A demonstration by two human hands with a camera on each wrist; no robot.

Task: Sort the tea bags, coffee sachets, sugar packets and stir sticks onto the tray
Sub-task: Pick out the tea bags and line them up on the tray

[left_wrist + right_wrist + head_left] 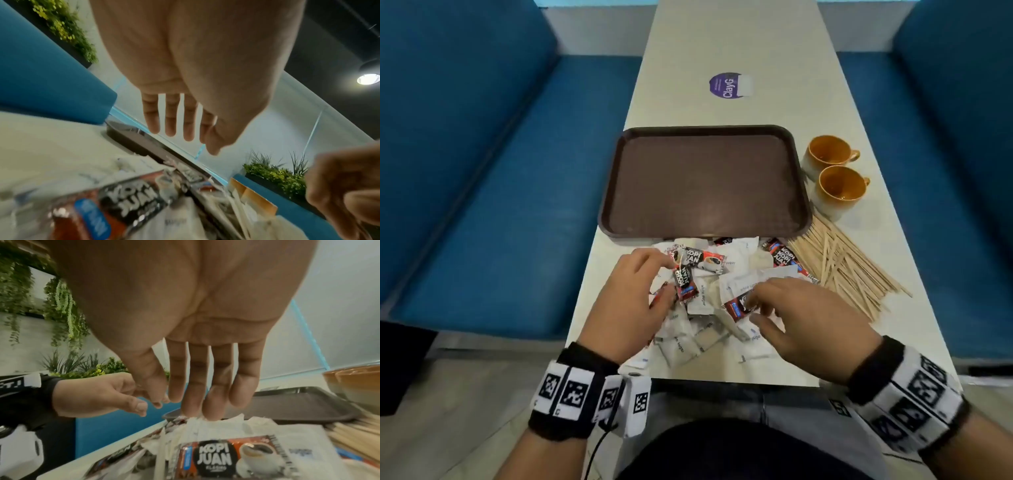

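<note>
An empty brown tray [705, 127] lies across the middle of the table. In front of it sits a mixed pile: white sugar packets [702, 301], red-and-black coffee sachets [703, 258] and other pale paper packets. A loose heap of wooden stir sticks [842, 267] lies to the right of the pile. My left hand [666, 279] hovers over the pile's left side with straight fingers [170, 120], holding nothing, above a coffee sachet [123, 204]. My right hand [756, 305] reaches down with extended fingers [205, 402] that touch white packets just behind another coffee sachet [226, 457].
Two orange-lined cups [825, 154] [839, 188] stand right of the tray, close to the stir sticks. A purple sticker [726, 85] marks the far tabletop. Blue bench seats [500, 205] flank the narrow table on both sides. The pile reaches near the table's front edge.
</note>
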